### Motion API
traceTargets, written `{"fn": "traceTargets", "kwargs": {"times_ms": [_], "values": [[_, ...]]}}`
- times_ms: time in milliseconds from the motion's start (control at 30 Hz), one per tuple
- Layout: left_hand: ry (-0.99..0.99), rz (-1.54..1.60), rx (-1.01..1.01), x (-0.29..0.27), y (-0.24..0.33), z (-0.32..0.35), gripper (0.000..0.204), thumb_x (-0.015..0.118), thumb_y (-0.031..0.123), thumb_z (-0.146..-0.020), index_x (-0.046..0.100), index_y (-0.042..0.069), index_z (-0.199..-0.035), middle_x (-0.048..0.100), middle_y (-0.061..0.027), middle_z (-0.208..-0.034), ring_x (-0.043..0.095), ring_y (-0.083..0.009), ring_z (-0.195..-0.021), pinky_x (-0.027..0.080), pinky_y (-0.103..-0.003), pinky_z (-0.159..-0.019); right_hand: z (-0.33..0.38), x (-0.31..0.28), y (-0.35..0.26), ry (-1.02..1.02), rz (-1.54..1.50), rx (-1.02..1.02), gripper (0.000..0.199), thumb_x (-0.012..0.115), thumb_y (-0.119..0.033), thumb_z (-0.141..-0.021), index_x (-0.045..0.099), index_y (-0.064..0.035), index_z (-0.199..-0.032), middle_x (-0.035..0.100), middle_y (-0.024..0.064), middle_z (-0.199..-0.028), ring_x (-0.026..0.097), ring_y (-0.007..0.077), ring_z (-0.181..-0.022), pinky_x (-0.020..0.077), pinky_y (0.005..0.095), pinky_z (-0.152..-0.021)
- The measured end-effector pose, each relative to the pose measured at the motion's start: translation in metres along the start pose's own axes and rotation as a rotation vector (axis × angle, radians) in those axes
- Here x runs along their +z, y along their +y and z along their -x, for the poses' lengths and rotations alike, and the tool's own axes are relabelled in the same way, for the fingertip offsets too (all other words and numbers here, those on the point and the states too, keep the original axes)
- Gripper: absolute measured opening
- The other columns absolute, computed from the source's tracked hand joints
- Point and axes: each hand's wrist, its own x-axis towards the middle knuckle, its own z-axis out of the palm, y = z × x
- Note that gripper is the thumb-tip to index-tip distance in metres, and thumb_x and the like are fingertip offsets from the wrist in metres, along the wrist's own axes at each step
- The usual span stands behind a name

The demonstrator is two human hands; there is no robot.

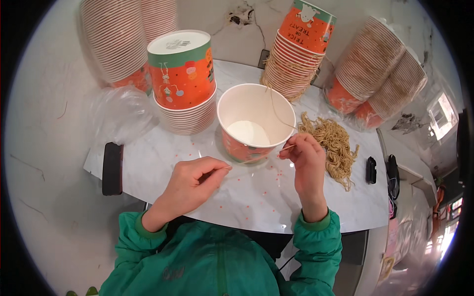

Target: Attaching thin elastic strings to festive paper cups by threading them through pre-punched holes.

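An open paper bucket point(254, 109), white inside and orange printed outside, stands upright on the table just beyond my hands. A thin tan string point(265, 156) stretches between my hands, across the near lower side of the bucket. My left hand point(185, 190), left of the bucket's base, pinches one part of the string between thumb and finger. Beside the bucket's right rim, my right hand point(307, 165) pinches the string too. From there a strand arcs up over the bucket's mouth to its back rim; how it is fixed there I cannot tell.
A heap of tan strings point(333, 148) lies right of my right hand. Upside-down bucket stacks stand behind, at left point(185, 81) and right point(301, 49). Wrapped stacks point(370, 64) lean at far right. A dark phone-like case point(112, 168) lies at the left edge. Small orange bits dot the tabletop.
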Motion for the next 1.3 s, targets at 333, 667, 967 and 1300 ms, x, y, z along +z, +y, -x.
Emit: {"fn": "traceTargets", "kwargs": {"times_ms": [333, 667, 967, 1300], "values": [[0.035, -0.452, 0.564, 0.013, 0.016, -0.021, 0.008, 0.070, 0.005, -0.088, 0.069, 0.006, -0.095, 0.067, -0.0087, -0.081, 0.068, -0.0291, -0.073, 0.052, -0.040, -0.058, 0.044, 0.062, -0.008, -0.317, 0.924, -0.666, 0.032, 0.066, 0.007, -0.090, 0.066, -0.0005, -0.121, 0.068, 0.0091, -0.105, 0.058, 0.0128, -0.060, 0.0435, 0.0264, -0.053], [-0.007, -0.544, 0.540, 0.004, 0.010, -0.026, 0.018, 0.074, 0.000, -0.081, 0.072, 0.002, -0.099, 0.067, -0.0085, -0.081, 0.068, -0.0290, -0.071, 0.053, -0.039, -0.059, 0.037, 0.044, 0.009, -0.373, 0.871, -0.485, 0.015, 0.074, -0.003, -0.092, 0.068, -0.0022, -0.106, 0.064, 0.0101, -0.074, 0.060, 0.0187, -0.056, 0.0469, 0.0320, -0.053], [0.218, -0.712, 0.716, -0.020, 0.014, -0.068, 0.038, 0.078, 0.002, -0.072, 0.071, 0.005, -0.109, 0.064, -0.0089, -0.108, 0.062, -0.0304, -0.098, 0.052, -0.040, -0.080, 0.037, 0.039, 0.013, -0.198, 0.759, -0.309, 0.007, 0.070, -0.001, -0.097, 0.066, -0.0030, -0.102, 0.047, 0.0003, -0.057, 0.042, 0.0057, -0.050, 0.0336, 0.0242, -0.049], [0.022, -0.612, 0.710, 0.006, 0.012, -0.077, 0.027, 0.076, -0.002, -0.078, 0.072, 0.002, -0.105, 0.067, -0.0079, -0.091, 0.066, -0.0280, -0.084, 0.053, -0.040, -0.071, 0.038, 0.039, 0.023, -0.047, 0.722, -0.381, 0.008, 0.068, -0.002, -0.099, 0.061, -0.0016, -0.098, 0.049, -0.0024, -0.060, 0.039, 0.0017, -0.054, 0.0316, 0.0222, -0.050]]}}
